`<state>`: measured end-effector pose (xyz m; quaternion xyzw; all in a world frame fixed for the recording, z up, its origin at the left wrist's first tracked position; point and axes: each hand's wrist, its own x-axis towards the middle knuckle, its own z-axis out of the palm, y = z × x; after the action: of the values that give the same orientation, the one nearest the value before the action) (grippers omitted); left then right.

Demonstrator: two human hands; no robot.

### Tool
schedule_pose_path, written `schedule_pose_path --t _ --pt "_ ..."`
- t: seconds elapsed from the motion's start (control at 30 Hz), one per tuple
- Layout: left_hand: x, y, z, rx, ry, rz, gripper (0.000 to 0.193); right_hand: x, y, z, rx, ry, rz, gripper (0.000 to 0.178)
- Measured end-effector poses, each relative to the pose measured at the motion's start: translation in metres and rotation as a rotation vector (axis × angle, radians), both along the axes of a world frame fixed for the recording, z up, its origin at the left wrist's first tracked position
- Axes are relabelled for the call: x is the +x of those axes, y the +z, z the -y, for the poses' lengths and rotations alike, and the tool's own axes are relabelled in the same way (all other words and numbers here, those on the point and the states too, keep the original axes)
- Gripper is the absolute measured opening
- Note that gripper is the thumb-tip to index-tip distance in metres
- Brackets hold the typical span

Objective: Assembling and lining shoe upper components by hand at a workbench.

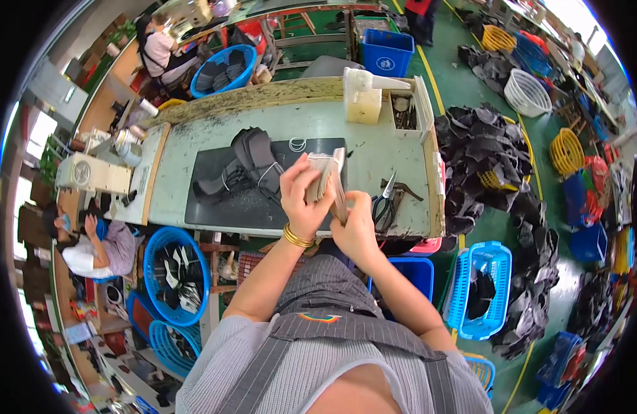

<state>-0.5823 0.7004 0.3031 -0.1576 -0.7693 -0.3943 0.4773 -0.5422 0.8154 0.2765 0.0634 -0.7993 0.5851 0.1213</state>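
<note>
Over the near side of the workbench, both hands hold a thick stack of thin, pale grey-beige cut pieces. My left hand wraps its fingers around the stack's left side. My right hand grips its lower right edge. Below lies a black mat carrying bundles of dark grey curved cut pieces, tied with thin pale cord. A small coil of white string sits at the mat's far edge. Scissors with black handles lie to the right of my right hand, beside a rusty metal tool.
A cream block with a white cone-shaped piece stands at the bench's far right, beside a small wooden compartment. Blue baskets flank the bench on the left. Black scraps pile up on the right floor. Other people sit at left.
</note>
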Motion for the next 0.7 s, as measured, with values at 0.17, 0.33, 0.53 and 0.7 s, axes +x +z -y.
schedule_pose_path --t 0.17,0.33,0.53,0.7 --pt "-0.006 0.003 0.014 -0.097 -0.323 0.037 0.042 -0.053 -0.005 0.007 -0.219 0.143 0.357 0.044" --pt "-0.026 0.008 0.053 0.803 -0.856 1.234 0.066 -0.085 0.010 0.013 0.429 -0.133 0.098 0.044" --pt "-0.131 -0.043 0.094 0.490 -0.655 1.218 0.052 -0.139 -0.001 0.053 0.661 -0.032 0.177 0.050" --pt "-0.226 -0.102 0.123 -0.131 -0.365 0.824 0.053 -0.201 -0.041 0.101 0.490 -0.053 0.536 0.034"
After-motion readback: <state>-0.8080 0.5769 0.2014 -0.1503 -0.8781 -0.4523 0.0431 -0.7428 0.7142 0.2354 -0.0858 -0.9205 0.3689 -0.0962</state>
